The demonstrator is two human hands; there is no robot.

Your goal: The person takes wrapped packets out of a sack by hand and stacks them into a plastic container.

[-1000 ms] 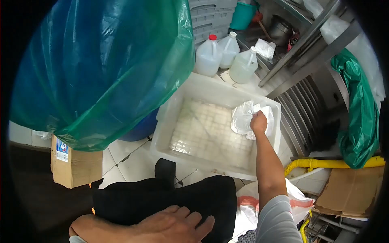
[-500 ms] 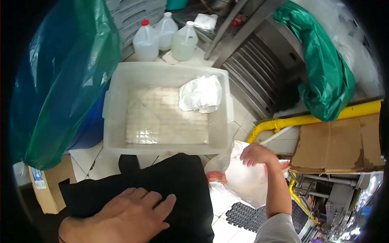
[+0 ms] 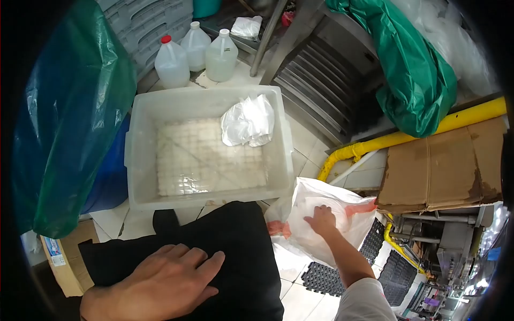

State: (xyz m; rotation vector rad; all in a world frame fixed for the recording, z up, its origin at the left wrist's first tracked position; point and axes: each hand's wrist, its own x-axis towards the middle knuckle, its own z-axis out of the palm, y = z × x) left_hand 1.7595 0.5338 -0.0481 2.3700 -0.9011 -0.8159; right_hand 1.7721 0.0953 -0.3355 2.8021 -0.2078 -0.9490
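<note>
My left hand (image 3: 160, 278) lies flat on the black cloth (image 3: 235, 251) over my lap, fingers spread, holding nothing. At the mouth of a white sack (image 3: 356, 222) with red print, my right hand (image 3: 322, 219) reaches in with its fingers apart; pale contents below it are too indistinct to name. Beyond my knees a translucent plastic tub (image 3: 209, 202) stands on the floor, its bottom showing a pale grid pattern. A crumpled white plastic bag (image 3: 249, 122) rests inside the tub at its back right.
Three plastic jugs (image 3: 221, 59) stand behind the tub. A large green bag (image 3: 69, 123) covers a blue barrel (image 3: 110, 176) at the left. At the right are a yellow pipe (image 3: 385, 140), flattened cardboard (image 3: 439, 168) and a hanging green bag (image 3: 412, 69). Black mats (image 3: 324, 279) lie beyond the sack.
My right hand has let go of the white plastic bag in the tub and moved down right into the sack. The view has turned right. My left hand stays on the black cloth.
</note>
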